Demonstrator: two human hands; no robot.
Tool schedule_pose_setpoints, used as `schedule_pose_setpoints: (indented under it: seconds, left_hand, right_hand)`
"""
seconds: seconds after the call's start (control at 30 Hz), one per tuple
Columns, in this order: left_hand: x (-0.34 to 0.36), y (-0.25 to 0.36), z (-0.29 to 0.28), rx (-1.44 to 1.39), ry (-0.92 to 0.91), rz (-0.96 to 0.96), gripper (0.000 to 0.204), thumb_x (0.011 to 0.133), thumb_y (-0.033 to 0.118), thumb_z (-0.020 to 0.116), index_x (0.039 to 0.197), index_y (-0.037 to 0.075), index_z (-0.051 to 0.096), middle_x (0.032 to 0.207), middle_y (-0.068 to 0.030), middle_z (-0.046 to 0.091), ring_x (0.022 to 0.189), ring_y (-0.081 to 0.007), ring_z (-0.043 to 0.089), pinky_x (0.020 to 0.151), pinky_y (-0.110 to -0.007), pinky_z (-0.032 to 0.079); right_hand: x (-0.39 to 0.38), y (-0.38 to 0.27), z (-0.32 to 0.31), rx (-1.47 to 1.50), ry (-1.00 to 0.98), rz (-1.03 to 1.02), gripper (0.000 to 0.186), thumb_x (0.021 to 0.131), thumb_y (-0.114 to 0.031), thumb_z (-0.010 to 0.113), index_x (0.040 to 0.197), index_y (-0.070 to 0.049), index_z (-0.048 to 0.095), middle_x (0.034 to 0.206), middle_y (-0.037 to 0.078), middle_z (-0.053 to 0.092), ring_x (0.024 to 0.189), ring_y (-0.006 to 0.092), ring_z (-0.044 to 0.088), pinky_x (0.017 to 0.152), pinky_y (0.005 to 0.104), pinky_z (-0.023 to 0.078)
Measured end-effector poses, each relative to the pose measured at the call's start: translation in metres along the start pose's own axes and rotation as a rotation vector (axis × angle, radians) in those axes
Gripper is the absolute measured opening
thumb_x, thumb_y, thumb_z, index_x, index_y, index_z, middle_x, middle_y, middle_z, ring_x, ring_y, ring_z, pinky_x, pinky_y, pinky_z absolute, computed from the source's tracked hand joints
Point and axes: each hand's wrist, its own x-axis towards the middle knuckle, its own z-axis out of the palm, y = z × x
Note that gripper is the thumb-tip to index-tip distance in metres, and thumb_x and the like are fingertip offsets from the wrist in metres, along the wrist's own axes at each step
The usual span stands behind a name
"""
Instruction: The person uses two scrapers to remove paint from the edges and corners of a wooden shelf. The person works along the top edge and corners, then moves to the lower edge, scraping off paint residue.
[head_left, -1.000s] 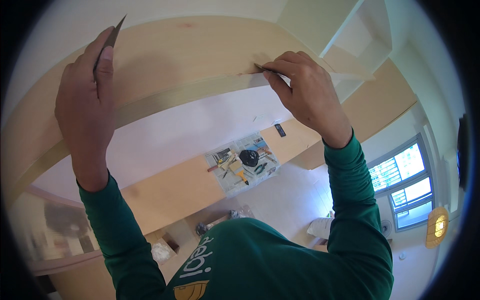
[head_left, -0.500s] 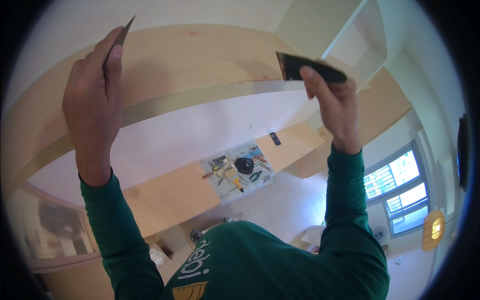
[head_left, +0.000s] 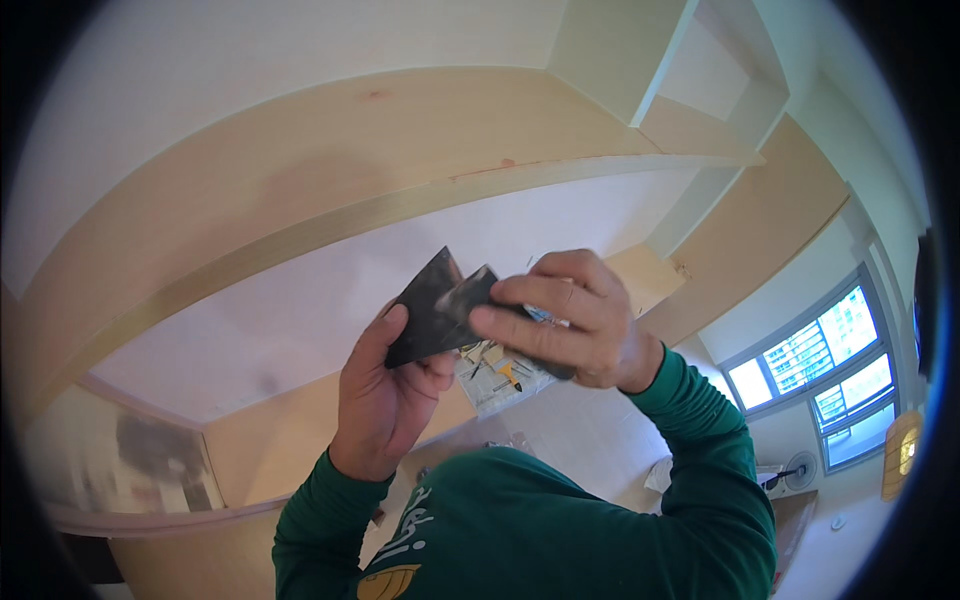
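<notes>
In front of my chest, my left hand [head_left: 383, 410] grips a thin dark scraper plate [head_left: 415, 320] by its lower edge, thumb on the near face and fingers behind. My right hand [head_left: 580, 325] is closed around a dark putty knife [head_left: 472, 290], whose blade overlaps the plate's right part. Motion blurs that blade, so whether it touches the plate I cannot tell. A pale reddish smear shows near the plate's upper corner. Above both hands runs a light wood shelf [head_left: 330, 130] with reddish marks on its underside and front edge.
Below, a long wooden counter [head_left: 270, 415] carries newspaper [head_left: 490, 398] with a yellow-handled tool [head_left: 510, 376] and other tools, partly hidden by my hands. To the right are a window [head_left: 820, 345], a fan [head_left: 798, 472] and a yellow lantern [head_left: 903, 455]. A wooden cabinet [head_left: 770, 220] stands at upper right.
Both hands have come down from the shelf and inward to meet before my chest. The scraper plate now faces me broadside, and the putty knife has moved onto or over it.
</notes>
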Motion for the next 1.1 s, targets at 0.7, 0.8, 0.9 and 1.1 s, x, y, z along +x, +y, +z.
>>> schedule_pose_setpoints:
  seconds: [0.7,0.8,0.9,1.1]
  left_hand:
    - [-0.005,-0.004,-0.032,0.41,-0.161,0.304,0.04,0.114,0.02,0.053,0.139,-0.01,0.062,0.123,-0.0298,0.075,0.081,-0.0302,0.075,0.073,-0.039,0.063]
    - [-0.004,-0.013,-0.038,0.151,-0.08,0.163,0.04,0.115,0.02,0.053,0.142,-0.007,0.062,0.124,-0.0246,0.076,0.083,-0.0271,0.075,0.076,-0.038,0.062]
    - [0.0,-0.021,-0.039,-0.077,-0.035,0.042,0.041,0.116,0.023,0.053,0.145,-0.004,0.06,0.125,-0.0186,0.077,0.088,-0.0238,0.075,0.077,-0.035,0.061]
    - [-0.016,-0.017,-0.018,-0.078,0.03,0.104,0.042,0.116,0.031,0.053,0.149,0.005,0.06,0.113,-0.0098,0.076,0.085,-0.0217,0.07,0.071,-0.034,0.056]
  right_hand:
    - [0.09,0.117,-0.013,0.007,-0.444,0.621,0.053,0.111,-0.038,0.062,0.09,0.01,0.071,0.068,0.02,0.06,0.062,0.0329,0.055,0.065,0.0444,0.05]
    - [0.086,0.097,-0.032,0.207,-0.259,0.693,0.045,0.109,-0.033,0.063,0.1,0.009,0.077,0.077,0.021,0.068,0.072,0.0367,0.066,0.074,0.045,0.055]
    - [0.059,0.055,-0.034,0.304,0.069,0.436,0.028,0.104,-0.022,0.071,0.12,0.0,0.081,0.094,0.011,0.074,0.084,0.0305,0.066,0.08,0.0394,0.056]
    - [-0.031,0.02,0.015,0.062,-0.282,0.176,0.032,0.09,-0.016,0.082,0.121,-0.01,0.084,0.112,0.006,0.074,0.099,0.028,0.067,0.086,0.0363,0.057]
